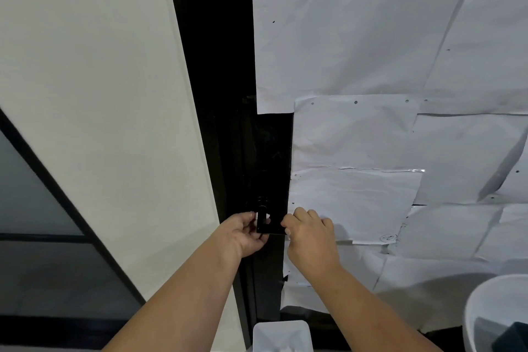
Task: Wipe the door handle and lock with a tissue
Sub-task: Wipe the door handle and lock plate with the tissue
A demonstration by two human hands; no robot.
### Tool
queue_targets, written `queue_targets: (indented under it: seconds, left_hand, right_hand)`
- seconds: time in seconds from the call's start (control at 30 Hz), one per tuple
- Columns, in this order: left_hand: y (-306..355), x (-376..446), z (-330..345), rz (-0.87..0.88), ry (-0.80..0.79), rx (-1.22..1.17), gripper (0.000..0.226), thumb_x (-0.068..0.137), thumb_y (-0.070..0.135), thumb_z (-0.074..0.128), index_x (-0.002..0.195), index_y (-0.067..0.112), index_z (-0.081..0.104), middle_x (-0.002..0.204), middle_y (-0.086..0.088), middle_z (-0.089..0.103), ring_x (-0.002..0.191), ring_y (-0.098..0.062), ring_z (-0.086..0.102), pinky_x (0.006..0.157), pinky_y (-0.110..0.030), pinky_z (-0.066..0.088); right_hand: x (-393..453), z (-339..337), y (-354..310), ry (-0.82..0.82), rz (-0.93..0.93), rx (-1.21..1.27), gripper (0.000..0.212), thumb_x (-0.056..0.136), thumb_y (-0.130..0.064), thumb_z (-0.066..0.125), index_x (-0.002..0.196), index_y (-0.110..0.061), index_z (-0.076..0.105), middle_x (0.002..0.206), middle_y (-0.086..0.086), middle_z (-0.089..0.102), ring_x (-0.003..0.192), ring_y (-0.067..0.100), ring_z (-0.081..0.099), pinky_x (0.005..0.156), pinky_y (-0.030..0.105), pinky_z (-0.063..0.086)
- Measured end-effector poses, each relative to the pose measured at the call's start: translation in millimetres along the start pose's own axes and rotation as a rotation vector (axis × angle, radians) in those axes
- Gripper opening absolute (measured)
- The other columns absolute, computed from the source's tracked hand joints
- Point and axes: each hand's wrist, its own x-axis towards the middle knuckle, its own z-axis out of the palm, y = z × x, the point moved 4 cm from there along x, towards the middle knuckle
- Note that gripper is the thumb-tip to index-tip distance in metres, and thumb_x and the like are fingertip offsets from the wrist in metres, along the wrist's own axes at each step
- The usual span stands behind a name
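Both hands at black door handle (264, 218): left hand (248, 233) cupping, right hand (310, 234) fisted.

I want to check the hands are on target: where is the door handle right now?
In the head view the black door handle sits low on the dark door strip, just left of the white paper sheets, between the left hand and right hand.

Dim, soft indoor light, wide-angle bending at the edges, glare on the paper's tape (411, 171).

Head-worn view, facing forward and down, close-up
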Motion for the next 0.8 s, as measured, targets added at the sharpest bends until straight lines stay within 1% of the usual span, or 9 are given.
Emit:
queue_targets:
  seconds: [0.1,0.17,0.3,0.47,0.57,0.63,0.7,0.77,0.8]
  left_hand:
    - [1,-1,1,0.020,0.010,0.008,0.010,0.096,0.007,0.053,0.098,0.001,0.061,0.103,-0.012,0.067,0.085,-0.025,0.064,0.096,-0.039,0.044]
    - [0,-1,1,0.065,0.021,0.046,0.011,0.095,0.008,0.056,0.101,0.002,0.063,0.100,-0.011,0.068,0.089,-0.023,0.064,0.100,-0.038,0.043]
    - [-2,1,-4,0.241,0.052,0.143,0.018,0.091,0.011,0.064,0.108,0.006,0.065,0.102,-0.011,0.072,0.101,-0.021,0.065,0.094,-0.035,0.046]
    - [-8,-10,-13,0.516,0.273,0.275,0.015,0.091,0.013,0.063,0.106,0.013,0.066,0.104,-0.009,0.068,0.101,-0.024,0.063,0.099,-0.039,0.048]
    - [-13,-10,-17,0.355,0.293,0.194,0.032,0.094,0.013,0.056,0.124,0.006,0.058,0.126,-0.015,0.061,0.118,-0.030,0.057,0.106,-0.043,0.042]
    - [-14,-11,-16,0.224,0.311,0.118,0.037,0.095,0.008,0.052,0.132,0.003,0.051,0.131,-0.013,0.058,0.126,-0.026,0.053,0.110,-0.041,0.035]
    - [-12,-8,-14,0.154,0.313,0.058,0.036,0.095,0.006,0.054,0.131,0.003,0.054,0.110,-0.010,0.065,0.116,-0.021,0.059,0.106,-0.034,0.036]
    - [-9,-6,-8,0.122,0.292,0.027,0.032,0.094,0.008,0.059,0.125,0.001,0.058,0.081,-0.009,0.060,0.089,-0.018,0.063,0.095,-0.028,0.044]
    - [-8,-6,-5,0.104,0.293,-0.011,0.032,0.092,0.011,0.063,0.122,0.000,0.059,0.076,-0.009,0.056,0.077,-0.018,0.060,0.088,-0.027,0.047]
  right_hand:
    - [1,-1,-1,-0.002,-0.003,-0.001,0.032,0.066,-0.004,0.065,0.085,-0.030,0.060,0.078,-0.010,0.052,0.072,0.015,0.049,0.063,0.030,0.032]
    - [1,-1,-2,-0.003,-0.007,0.000,0.033,0.067,-0.004,0.064,0.087,-0.029,0.060,0.079,-0.009,0.052,0.073,0.015,0.049,0.064,0.030,0.031]
    - [1,-2,-1,-0.015,0.003,-0.005,0.034,0.069,-0.003,0.062,0.089,-0.030,0.060,0.081,-0.010,0.053,0.075,0.015,0.049,0.065,0.031,0.030]
    - [1,-2,-3,-0.043,-0.009,0.003,0.034,0.074,-0.003,0.055,0.095,-0.029,0.059,0.086,-0.009,0.053,0.080,0.016,0.048,0.068,0.031,0.028]
    - [0,-4,-3,-0.041,-0.009,-0.002,0.034,0.074,-0.003,0.055,0.096,-0.029,0.059,0.087,-0.008,0.054,0.081,0.017,0.049,0.068,0.031,0.029]
    - [-1,-5,-3,-0.043,-0.010,0.000,0.035,0.075,-0.003,0.055,0.098,-0.029,0.059,0.089,-0.007,0.054,0.083,0.017,0.049,0.069,0.031,0.029]
    - [-1,-5,-3,-0.049,-0.011,0.002,0.035,0.076,-0.004,0.055,0.100,-0.029,0.058,0.091,-0.007,0.054,0.085,0.017,0.049,0.070,0.032,0.029]
    - [-1,-5,-4,-0.051,-0.012,0.003,0.035,0.077,-0.004,0.055,0.101,-0.029,0.058,0.092,-0.007,0.054,0.086,0.017,0.049,0.071,0.032,0.030]
    - [-1,-4,-4,-0.055,-0.013,0.004,0.035,0.077,-0.005,0.055,0.102,-0.029,0.057,0.093,-0.007,0.054,0.086,0.017,0.049,0.072,0.033,0.031]
